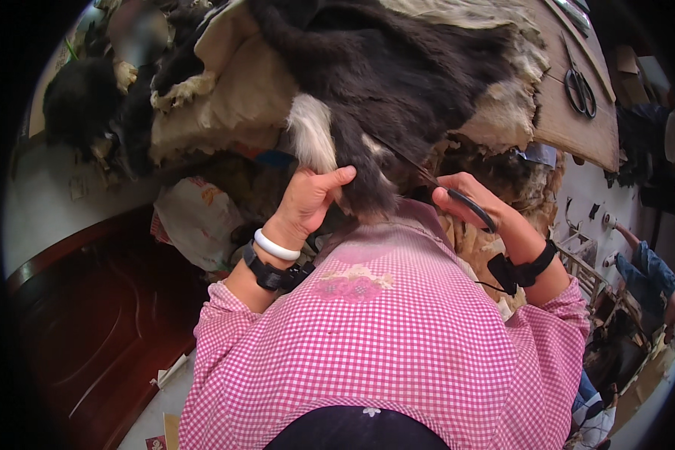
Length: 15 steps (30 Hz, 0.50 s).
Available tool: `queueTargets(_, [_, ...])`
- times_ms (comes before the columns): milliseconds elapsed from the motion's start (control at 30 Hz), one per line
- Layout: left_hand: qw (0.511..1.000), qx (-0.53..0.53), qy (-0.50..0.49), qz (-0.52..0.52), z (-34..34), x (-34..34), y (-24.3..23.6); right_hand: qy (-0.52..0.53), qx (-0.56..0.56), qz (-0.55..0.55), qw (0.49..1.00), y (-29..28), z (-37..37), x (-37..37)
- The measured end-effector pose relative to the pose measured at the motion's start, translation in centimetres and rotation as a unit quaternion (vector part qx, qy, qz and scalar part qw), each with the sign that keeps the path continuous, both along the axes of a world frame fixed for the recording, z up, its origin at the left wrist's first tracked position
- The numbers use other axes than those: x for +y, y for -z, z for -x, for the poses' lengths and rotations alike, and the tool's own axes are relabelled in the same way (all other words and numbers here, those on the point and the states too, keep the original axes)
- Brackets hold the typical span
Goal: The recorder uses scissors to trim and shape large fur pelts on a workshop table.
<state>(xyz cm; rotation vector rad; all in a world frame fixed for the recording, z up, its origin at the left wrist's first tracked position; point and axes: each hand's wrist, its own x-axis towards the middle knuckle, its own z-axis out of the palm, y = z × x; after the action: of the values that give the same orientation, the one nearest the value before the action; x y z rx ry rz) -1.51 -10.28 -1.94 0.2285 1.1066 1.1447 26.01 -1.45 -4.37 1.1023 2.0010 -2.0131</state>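
A dark brown fur pelt (405,75) with cream edges drapes over the front of the table in front of me. My left hand (305,196) is closed on its hanging lower end, with the thumb lying across the fur. A tuft of white fur (312,135) rises beside that thumb. My right hand (476,196) grips a pair of black-handled scissors (474,210). Their blades point up and left and lie against the dark fur, to the right of the held end. The blade tips are hard to make out among the hair.
A second pair of scissors (578,88) lies on the wooden board (577,135) at the right. Pale fur scraps (541,196) hang below it. A whitish bag (196,225) and dark red wooden furniture (105,315) are at the left. Another person's legs (645,270) show at far right.
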Motion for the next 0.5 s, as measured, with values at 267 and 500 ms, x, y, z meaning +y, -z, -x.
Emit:
queueTargets(267, [0.999, -0.003, 0.034, 0.0, -0.5, 0.4, -0.5, 0.054, -0.004, 0.002, 0.999, -0.9, 0.0, -2.1])
queueTargets(500, [0.998, 0.013, 0.064, 0.011, -0.3, 0.5, 0.1, 0.011, 0.037, 0.025, 0.999, -0.1, 1.3, -1.1])
